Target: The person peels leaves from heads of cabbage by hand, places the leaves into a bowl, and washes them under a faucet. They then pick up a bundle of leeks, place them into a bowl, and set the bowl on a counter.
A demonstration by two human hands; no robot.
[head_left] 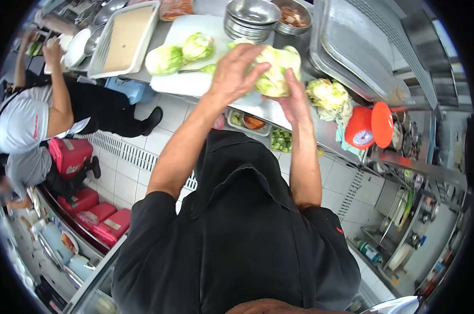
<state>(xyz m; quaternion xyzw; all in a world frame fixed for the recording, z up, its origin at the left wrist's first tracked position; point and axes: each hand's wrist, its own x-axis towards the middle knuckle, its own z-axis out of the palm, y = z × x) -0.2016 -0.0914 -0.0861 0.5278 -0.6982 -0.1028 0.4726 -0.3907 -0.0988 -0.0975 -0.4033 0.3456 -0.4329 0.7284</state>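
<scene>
A pale green head of lettuce (279, 63) is held over the steel counter, at the right side of the white cutting board (195, 31). My right hand (294, 102) grips it from the right and below, thumb up along its side. Over its left side lies my left hand (237, 73), fingers stretched out and thumb apart, palm toward the leaves. Two more lettuce heads, one at the board's left (164, 60) and one beside it (197, 46), rest on the board. A slim knife-like thing (189, 70) lies in front of them, partly hidden near my left hand.
Stacked steel bowls (251, 23) stand behind the board. On the right are loose lettuce leaves (328, 97), a red kitchen scale (360, 128) and large metal trays (362, 47). A white tray (124, 39) sits left. A co-worker (43, 112) stands at far left; red boxes (72, 157) line the floor.
</scene>
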